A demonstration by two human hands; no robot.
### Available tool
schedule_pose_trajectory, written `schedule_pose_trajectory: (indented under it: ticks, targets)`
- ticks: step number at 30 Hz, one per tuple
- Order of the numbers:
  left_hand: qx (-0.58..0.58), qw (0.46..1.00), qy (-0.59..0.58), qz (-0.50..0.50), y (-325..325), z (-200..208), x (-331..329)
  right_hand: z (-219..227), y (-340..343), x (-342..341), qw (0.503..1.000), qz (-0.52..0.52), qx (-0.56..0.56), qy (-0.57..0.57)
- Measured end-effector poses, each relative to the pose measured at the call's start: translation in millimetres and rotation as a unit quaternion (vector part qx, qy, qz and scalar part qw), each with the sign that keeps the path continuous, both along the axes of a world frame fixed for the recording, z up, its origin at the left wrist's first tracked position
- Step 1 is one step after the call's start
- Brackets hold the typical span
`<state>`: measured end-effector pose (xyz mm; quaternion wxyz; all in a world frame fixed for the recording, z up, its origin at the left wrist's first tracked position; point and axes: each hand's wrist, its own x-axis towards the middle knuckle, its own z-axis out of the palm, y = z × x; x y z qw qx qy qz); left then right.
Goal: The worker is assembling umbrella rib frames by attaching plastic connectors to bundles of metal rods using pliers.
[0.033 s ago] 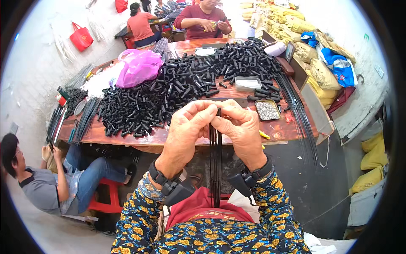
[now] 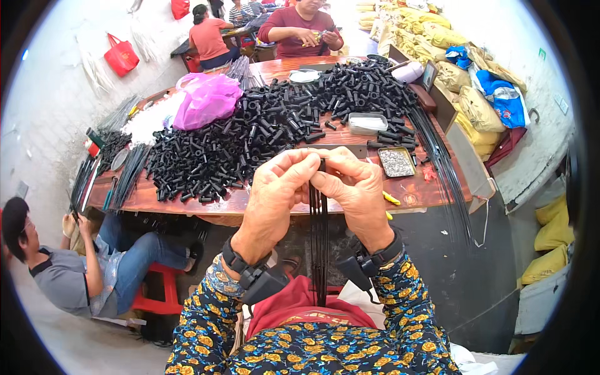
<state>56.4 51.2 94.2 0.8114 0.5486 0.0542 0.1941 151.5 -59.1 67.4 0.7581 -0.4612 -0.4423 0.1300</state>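
Black rods (image 2: 319,237), a thin bundle hanging upright, are pinched at their top between the fingertips of left hand (image 2: 275,194) and right hand (image 2: 356,190), just off the desk's (image 2: 187,199) near edge; nothing has shifted in this grip. Behind, black plastic tubes (image 2: 262,125) heap across the desk beside a pink bag (image 2: 206,100) and a small tray of metal bits (image 2: 396,161), none blocking the hands.

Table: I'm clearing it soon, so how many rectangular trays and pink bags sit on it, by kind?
Clear rectangular tray: 1
Rectangular tray of small silvery parts: 1
Pink plastic bag: 1
Total: 3
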Motion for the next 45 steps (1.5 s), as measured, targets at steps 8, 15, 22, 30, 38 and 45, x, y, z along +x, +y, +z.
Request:
schedule_pose_trajectory:
  ticks: [8, 15, 22, 30, 38, 45]
  targets:
    - [0.0, 0.998, -0.013, 0.061, 2, -12, 1, 8, -16, 15, 0.995, -0.032, -0.037, 0.083]
    - [-0.009, 0.998, -0.032, 0.056, -3, -14, 0, 59, -17, 58, 0.97, 0.099, -0.186, -0.123]
    - [0.003, 0.999, -0.027, 0.043, -5, -11, -4, 99, -8, 65, 0.888, 0.213, -0.33, -0.239]
    - [-0.035, 0.998, -0.05, -0.013, -6, -8, -10, 97, 1, 64, 0.841, 0.148, -0.16, -0.495]
    - [-0.091, 0.994, -0.039, -0.044, 2, -11, -14, 75, -18, 37, 0.811, -0.093, -0.062, -0.575]
    - [-0.125, 0.989, -0.038, -0.069, 10, -2, -22, 38, -20, -1, 0.985, 0.072, -0.154, -0.01]
